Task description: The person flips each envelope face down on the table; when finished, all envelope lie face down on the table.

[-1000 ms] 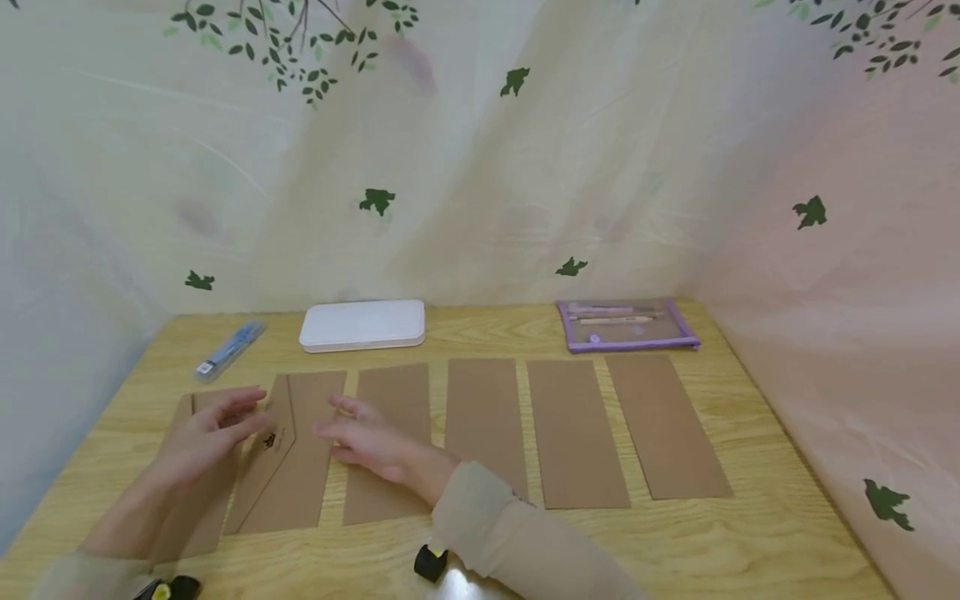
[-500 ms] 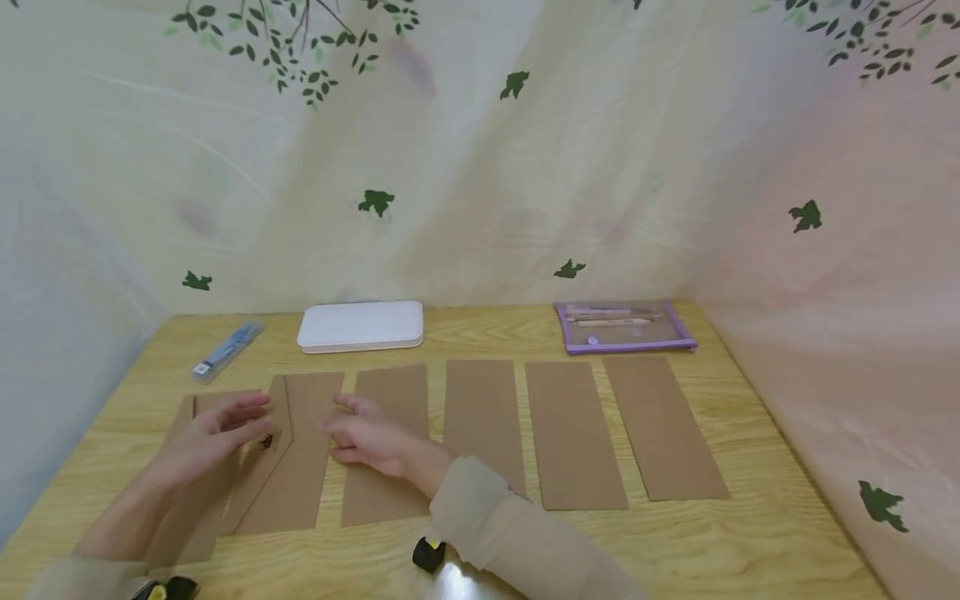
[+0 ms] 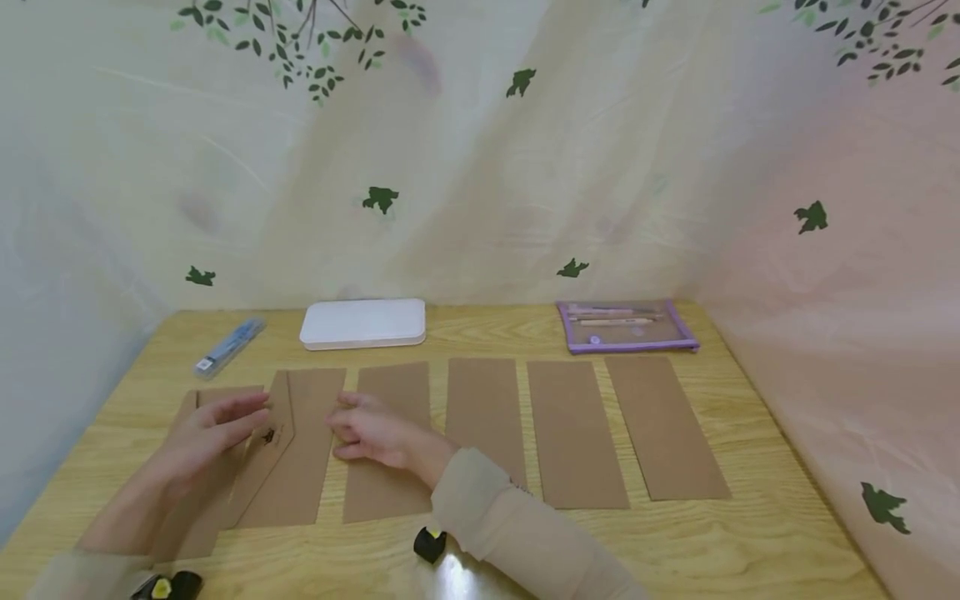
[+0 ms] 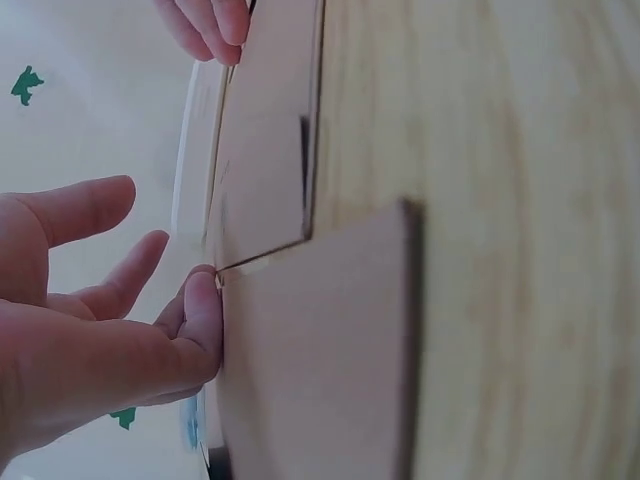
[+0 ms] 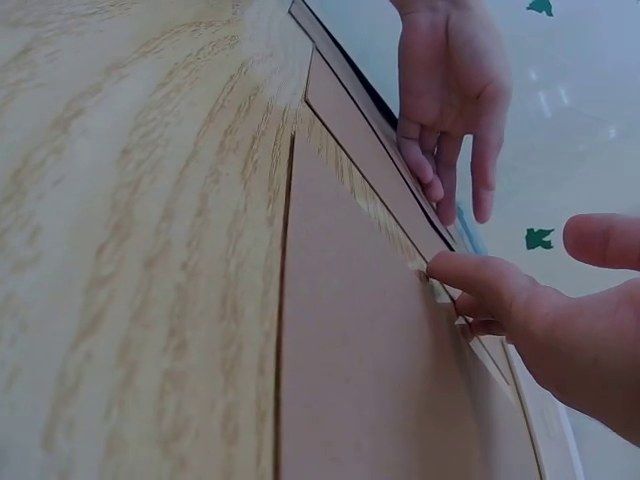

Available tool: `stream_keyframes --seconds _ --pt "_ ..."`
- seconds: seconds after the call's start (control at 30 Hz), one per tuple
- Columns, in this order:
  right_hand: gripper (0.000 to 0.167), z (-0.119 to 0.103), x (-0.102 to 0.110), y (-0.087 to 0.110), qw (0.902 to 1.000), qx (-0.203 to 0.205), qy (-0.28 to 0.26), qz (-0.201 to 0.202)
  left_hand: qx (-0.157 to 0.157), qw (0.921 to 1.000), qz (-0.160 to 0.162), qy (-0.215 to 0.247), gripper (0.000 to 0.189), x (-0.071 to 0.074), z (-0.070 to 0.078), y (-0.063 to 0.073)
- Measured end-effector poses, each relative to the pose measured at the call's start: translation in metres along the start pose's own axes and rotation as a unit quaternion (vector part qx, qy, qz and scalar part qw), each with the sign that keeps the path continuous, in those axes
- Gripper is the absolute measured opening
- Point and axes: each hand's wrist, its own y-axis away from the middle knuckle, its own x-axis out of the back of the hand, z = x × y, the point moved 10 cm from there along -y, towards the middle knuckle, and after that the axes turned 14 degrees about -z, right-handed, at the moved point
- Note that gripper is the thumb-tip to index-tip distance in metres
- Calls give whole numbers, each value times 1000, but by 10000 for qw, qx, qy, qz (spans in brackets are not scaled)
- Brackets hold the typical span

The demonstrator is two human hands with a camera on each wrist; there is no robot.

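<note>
Six-odd brown kraft-paper pieces lie in a row, so I see several. The second from the left is an envelope with its pointed flap and a small dark print showing. My left hand lies over the leftmost brown envelope, its fingertips at the second envelope's left edge. In the left wrist view, bent fingertips touch brown paper while other fingers stay spread. My right hand reaches across the third brown piece, fingers loosely bent at the second envelope's right edge. Neither hand grips anything visible.
Three more brown pieces continue rightward, ending with the rightmost piece. Behind the row are a slim blue pack, a white case and a purple-edged clear pouch holding pens. A patterned curtain borders the wooden table.
My right hand's fingers have drawn slightly right and bent a little more at the second envelope's edge. My left hand has barely moved, and the brown pieces keep their places.
</note>
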Motion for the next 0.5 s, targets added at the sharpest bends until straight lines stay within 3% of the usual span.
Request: stream_keyframes --seconds 0.5 --pt "69 1 0 1 9998 -53 60 -166 66 9964 -54 846 64 4 -13 -3"
